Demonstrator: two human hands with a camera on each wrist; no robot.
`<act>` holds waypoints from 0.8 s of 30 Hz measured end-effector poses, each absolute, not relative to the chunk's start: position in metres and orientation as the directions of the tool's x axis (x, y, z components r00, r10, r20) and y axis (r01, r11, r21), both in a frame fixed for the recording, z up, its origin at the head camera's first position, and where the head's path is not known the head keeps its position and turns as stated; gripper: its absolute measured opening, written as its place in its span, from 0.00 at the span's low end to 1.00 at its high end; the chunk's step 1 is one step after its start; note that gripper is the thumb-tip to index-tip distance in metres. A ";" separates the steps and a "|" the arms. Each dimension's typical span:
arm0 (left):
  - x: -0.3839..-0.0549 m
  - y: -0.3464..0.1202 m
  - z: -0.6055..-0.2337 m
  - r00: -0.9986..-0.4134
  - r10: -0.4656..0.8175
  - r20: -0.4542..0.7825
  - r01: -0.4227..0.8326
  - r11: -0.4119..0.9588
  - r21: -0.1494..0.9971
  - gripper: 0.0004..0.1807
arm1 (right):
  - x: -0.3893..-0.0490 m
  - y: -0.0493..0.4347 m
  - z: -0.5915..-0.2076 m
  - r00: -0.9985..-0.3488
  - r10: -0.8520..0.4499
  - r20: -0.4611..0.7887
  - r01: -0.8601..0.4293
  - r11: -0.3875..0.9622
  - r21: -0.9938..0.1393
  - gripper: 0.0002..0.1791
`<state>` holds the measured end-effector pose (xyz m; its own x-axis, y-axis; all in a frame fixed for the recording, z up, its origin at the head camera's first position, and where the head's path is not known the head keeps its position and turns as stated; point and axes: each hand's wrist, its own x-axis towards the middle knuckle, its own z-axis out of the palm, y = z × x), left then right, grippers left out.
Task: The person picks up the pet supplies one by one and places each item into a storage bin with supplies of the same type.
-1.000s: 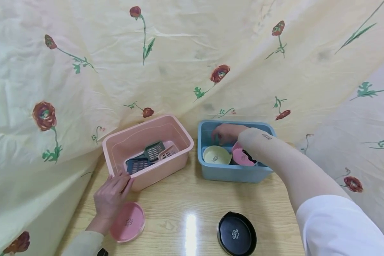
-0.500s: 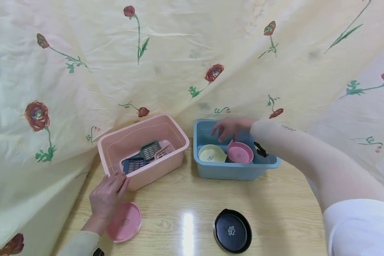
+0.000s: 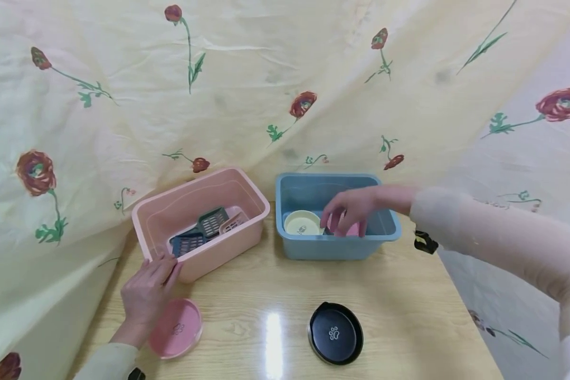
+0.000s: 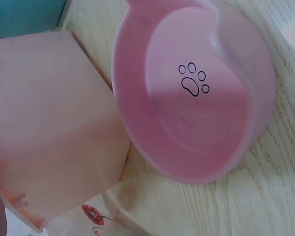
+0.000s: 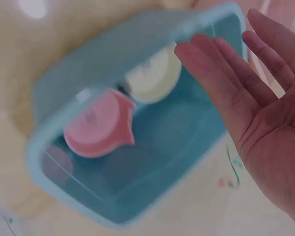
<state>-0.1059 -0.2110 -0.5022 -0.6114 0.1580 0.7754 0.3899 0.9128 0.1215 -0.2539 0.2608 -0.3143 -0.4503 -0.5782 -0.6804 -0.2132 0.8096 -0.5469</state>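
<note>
while the right hand (image 3: 349,208) hangs over the blue bin (image 3: 330,250), fingers loosely parted and holding nothing, the left hand (image 3: 146,291) rests on the near left corner of the pink bin (image 3: 228,250); whether it pinches the rim i cannot tell. the pink bowl (image 5: 94,120) and the cream bowl (image 3: 303,222) sit side by side along the blue bin's near wall, pink on the right. both look stiff and glossy, so probably slippery, light enough for one hand and, if ceramic, easily chipped; best held across opposite sides of the rim. the pink bin, likely light plastic, would slide readily; its turned-out lip offers the grip. scoops (image 3: 212,221) lie inside it.
</note>
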 end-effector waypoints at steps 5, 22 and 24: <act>-0.106 -0.214 -0.503 -0.605 0.156 0.780 0.389 0.913 0.119 0.28 | -0.226 0.265 -0.343 -0.420 -0.568 -0.708 -0.164 0.814 -0.557 0.27; -0.109 -0.213 -0.506 -0.613 0.154 0.775 0.394 0.910 0.132 0.25 | -0.177 0.289 -0.446 -0.451 -0.486 -0.749 -0.054 0.852 -0.520 0.22; -0.107 -0.214 -0.505 -0.633 0.164 0.756 0.386 0.914 0.125 0.25 | -0.176 0.291 -0.455 -0.453 -0.481 -0.751 -0.041 0.853 -0.521 0.23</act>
<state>-0.1074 -0.2135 -0.5049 -0.6332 0.1638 0.7565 0.3858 0.9141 0.1250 -0.1756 0.2914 -0.4554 -0.4530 -0.4807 -0.7508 -0.0411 0.8526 -0.5210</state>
